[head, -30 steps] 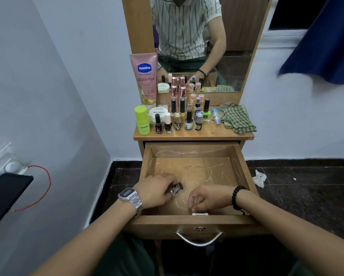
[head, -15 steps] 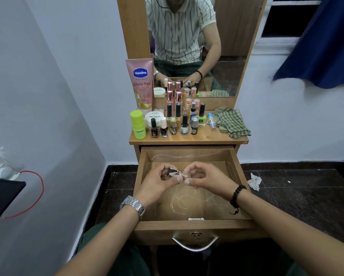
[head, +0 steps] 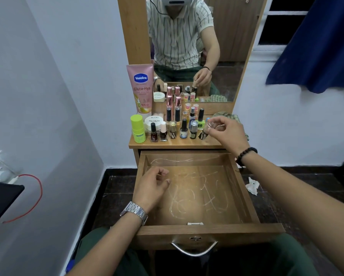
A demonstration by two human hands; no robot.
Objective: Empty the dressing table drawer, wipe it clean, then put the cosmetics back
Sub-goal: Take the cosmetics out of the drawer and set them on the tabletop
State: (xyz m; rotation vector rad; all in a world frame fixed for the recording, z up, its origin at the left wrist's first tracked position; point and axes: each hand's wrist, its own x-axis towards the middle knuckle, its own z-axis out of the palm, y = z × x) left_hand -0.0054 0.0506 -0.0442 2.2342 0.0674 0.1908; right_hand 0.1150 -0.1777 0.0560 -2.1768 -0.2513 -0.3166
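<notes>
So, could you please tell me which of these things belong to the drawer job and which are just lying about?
Job: drawer; small bottle in right hand; bottles on tabletop; Vaseline tube; checked cloth.
Lying about: red cable; blue curtain; crumpled tissue on floor.

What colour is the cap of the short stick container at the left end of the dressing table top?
Lime green, like its body; the stick container shows clearly in the head view.

A right hand [head: 224,132] pinches a small clear-capped nail polish bottle [head: 204,134] at the right end of a row of cosmetics on a wooden dressing table [head: 173,144]. The left hand [head: 151,188] hangs loosely curled over the open, chalk-streaked wooden drawer [head: 242,198].
</notes>
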